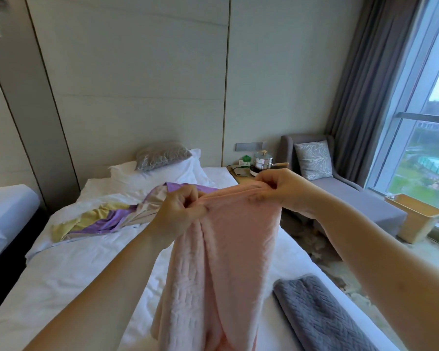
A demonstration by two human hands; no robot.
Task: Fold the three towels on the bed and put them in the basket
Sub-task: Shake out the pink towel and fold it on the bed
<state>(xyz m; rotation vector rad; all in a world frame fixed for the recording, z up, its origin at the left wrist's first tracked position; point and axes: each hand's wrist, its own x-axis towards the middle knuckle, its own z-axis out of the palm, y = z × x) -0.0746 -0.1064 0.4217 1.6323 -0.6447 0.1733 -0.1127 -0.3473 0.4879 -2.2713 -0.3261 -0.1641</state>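
Head view: I see a striped purple-and-yellow towel crumpled on the white bed; my left hand and right hand pinch a fluffy pink towel's top edge; a folded grey towel lies right; a tan basket stands by the window.

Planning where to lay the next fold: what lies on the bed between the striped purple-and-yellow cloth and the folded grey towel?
Head view: the hanging pink towel, over bare white sheet.

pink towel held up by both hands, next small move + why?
Probably bring the left hand across to the right hand, halving the pink textured towel: it hangs unfolded from both top corners, clear of the white bed.
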